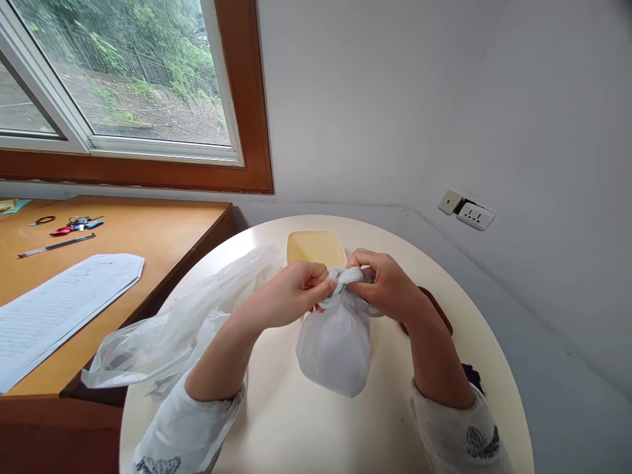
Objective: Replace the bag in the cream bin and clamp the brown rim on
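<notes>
A filled white plastic bag (336, 349) rests on the round table in front of me, its top twisted into a knot. My left hand (306, 289) pinches the knot's left side. From the right, my right hand (382, 280) is closed on the other side of the twisted plastic. What the bag contains cannot be made out. Just behind the hands stands a pale yellow plastic container (316, 247), partly covered by them. To the left lies a crumpled clear plastic bag (182, 322), reaching over the table's edge.
The round cream table (306, 434) stands against the wall. A brown object (437, 309) and dark cloth (473, 376) lie partly behind my right arm. On the wooden desk (162, 230) at left are papers (74, 303), a pen (56, 245) and keys (79, 225).
</notes>
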Available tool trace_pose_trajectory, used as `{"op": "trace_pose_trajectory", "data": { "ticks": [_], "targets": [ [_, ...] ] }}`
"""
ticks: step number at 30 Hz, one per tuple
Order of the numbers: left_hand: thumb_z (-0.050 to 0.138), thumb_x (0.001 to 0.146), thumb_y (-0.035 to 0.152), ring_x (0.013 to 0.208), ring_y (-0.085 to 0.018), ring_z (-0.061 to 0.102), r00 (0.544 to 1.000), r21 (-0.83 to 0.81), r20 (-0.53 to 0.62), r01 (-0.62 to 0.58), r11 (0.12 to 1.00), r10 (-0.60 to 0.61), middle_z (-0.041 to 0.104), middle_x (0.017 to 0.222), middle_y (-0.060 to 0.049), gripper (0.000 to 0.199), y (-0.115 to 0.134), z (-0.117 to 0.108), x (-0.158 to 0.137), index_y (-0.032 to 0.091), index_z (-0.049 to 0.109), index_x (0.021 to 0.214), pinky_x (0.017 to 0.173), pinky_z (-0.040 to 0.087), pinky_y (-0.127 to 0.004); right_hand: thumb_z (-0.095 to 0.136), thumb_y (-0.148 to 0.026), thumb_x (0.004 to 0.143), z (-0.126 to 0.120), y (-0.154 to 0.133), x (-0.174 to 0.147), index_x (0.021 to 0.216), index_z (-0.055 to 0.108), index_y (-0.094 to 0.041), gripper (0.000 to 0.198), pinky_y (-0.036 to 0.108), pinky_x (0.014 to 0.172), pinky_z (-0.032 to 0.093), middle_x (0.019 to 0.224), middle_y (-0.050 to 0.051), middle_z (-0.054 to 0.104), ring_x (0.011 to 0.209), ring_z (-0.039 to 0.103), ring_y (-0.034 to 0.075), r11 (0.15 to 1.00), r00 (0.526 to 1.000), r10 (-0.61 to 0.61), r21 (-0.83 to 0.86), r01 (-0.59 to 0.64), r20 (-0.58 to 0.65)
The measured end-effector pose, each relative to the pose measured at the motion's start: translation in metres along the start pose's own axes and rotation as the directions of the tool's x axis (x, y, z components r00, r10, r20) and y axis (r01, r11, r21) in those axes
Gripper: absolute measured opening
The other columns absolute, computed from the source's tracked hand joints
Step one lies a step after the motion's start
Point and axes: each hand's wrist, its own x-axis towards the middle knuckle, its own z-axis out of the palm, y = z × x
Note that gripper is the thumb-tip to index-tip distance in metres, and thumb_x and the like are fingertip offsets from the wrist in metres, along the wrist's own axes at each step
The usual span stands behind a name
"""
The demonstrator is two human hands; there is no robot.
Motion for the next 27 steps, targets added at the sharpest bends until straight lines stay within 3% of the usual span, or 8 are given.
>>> {"op": "trace_pose_trajectory", "data": {
  "ticks": [4, 9, 13, 18, 25, 27],
  "targets": [
    [0.041, 0.084, 0.044, 0.057, -0.01, 0.046, 1.0, 0.01, 0.022, 0.018, 1.0, -0.018, 0.038, 0.059, 0.003, 0.036, -0.004, -0.003, 0.001, 0.017, 0.039, 0.061, 0.052, 0.038, -0.022, 0.051, -0.016, 0.068, 0.004, -0.001, -0.001, 0.058, 0.039, -0.019, 0.016, 0.022, 0.049, 0.026, 0.06, -0.004, 0.039, 0.057, 0.034, 0.009, 0.999, 0.999, -0.038, -0.031, 0.039, 0.009],
    [0.047, 0.081, 0.045, 0.053, -0.008, 0.038, 0.997, 0.039, -0.069, -0.031, 0.999, 0.033, 0.041, 0.06, 0.005, 0.028, -0.004, -0.006, 0.002, 0.019, 0.045, 0.075, 0.047, 0.031, -0.019, 0.052, -0.018, 0.07, 0.006, -0.006, -0.002, 0.058, 0.037, -0.019, 0.019, 0.021, 0.046, 0.023, 0.056, -0.006, 0.034, 0.054, 0.03, 0.008, 0.997, 0.994, -0.069, 0.043, 0.065, 0.09],
    [0.046, 0.083, 0.042, 0.054, -0.008, 0.039, 0.997, -0.015, 0.027, -0.077, 0.997, 0.077, 0.042, 0.061, 0.004, 0.024, -0.003, -0.006, 0.003, 0.018, 0.051, 0.084, 0.048, 0.032, -0.019, 0.055, -0.022, 0.071, 0.003, -0.005, -0.002, 0.062, 0.04, -0.019, 0.017, 0.02, 0.043, 0.023, 0.053, -0.007, 0.034, 0.05, 0.029, 0.007, 0.986, 0.98, -0.011, 0.166, -0.022, 0.198],
    [0.046, 0.083, 0.037, 0.054, -0.008, 0.041, 0.997, -0.009, 0.005, -0.077, 0.997, 0.077, 0.044, 0.06, 0.004, 0.023, -0.005, -0.008, 0.003, 0.017, 0.053, 0.076, 0.049, 0.032, -0.019, 0.058, -0.027, 0.072, -0.003, 0.0, 0.0, 0.074, 0.049, -0.018, 0.013, 0.019, 0.044, 0.028, 0.057, -0.006, 0.045, 0.051, 0.039, 0.007, 0.922, 0.932, 0.082, 0.328, -0.205, 0.352],
    [0.037, 0.087, 0.035, 0.055, -0.01, 0.045, 0.979, 0.112, 0.198, -0.077, 0.991, 0.053, 0.047, 0.062, 0.001, 0.028, -0.007, -0.008, 0.004, 0.016, 0.055, 0.077, 0.049, 0.036, -0.021, 0.063, -0.03, 0.071, -0.001, 0.006, 0.004, 0.079, 0.05, -0.02, 0.019, 0.02, 0.045, 0.032, 0.058, -0.005, 0.05, 0.049, 0.041, 0.007, 0.884, 0.923, 0.099, 0.393, -0.253, 0.371],
    [0.037, 0.086, 0.034, 0.058, -0.011, 0.048, 0.98, 0.125, 0.195, -0.068, 0.99, 0.043, 0.048, 0.064, 0.001, 0.026, -0.008, -0.006, 0.005, 0.016, 0.053, 0.077, 0.05, 0.037, -0.022, 0.064, -0.031, 0.071, -0.001, 0.007, 0.005, 0.083, 0.051, -0.019, 0.021, 0.02, 0.046, 0.033, 0.059, -0.005, 0.049, 0.051, 0.044, 0.008, 0.881, 0.923, 0.112, 0.392, -0.264, 0.369]
  ]
}}
